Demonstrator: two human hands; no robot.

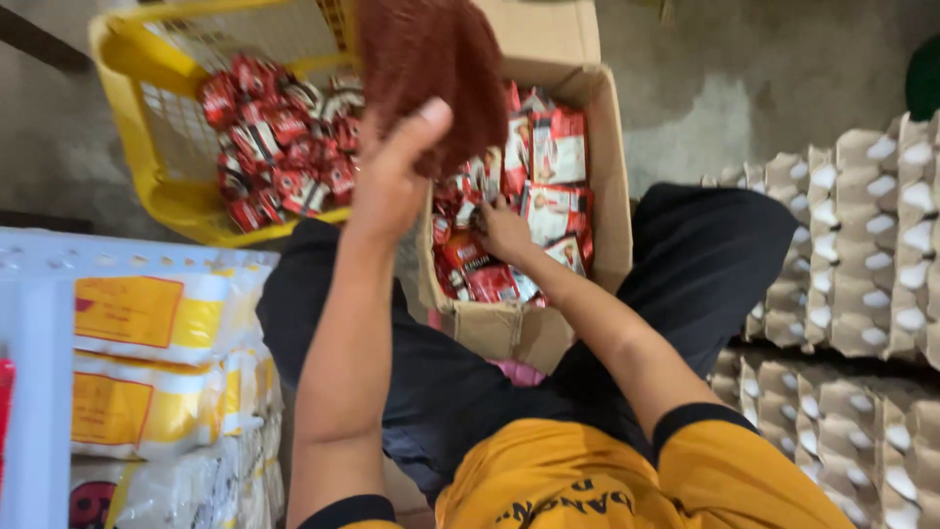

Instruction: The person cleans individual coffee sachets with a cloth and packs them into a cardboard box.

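Down between the person's knees sits an open cardboard box [548, 323] packed with small red-and-white sachets [553, 181], and both hands are busy over it. The left hand [392, 181] is raised above the near left corner of the box, thumb up, fingers closed on the lower edge of a dark red bundle [431, 69] that blurs upward out of the top of the view; what the bundle is made of cannot be told for sure. The right hand [501, 230] reaches down into the box, fingers curled among the sachets at its left side, though whether it has actually pinched one is hidden by the hand itself.

Far and to the left stands a yellow plastic basket [127, 108], already holding a heap of the same sachets [279, 142]. At the near left, wrapped white-and-yellow packs [147, 323] are stacked on a pale shelf [39, 392]. On the right, stacks of grey egg trays [862, 255] rise beside the person's leg.

The likeliest trouble seems to lie with the raised bundle: it is gripped only at one edge, so it could slip and drop back onto the sachets or onto the floor between box and basket. The box also looks wedged loosely between the legs, and a shift of a knee might tip it toward the egg trays.
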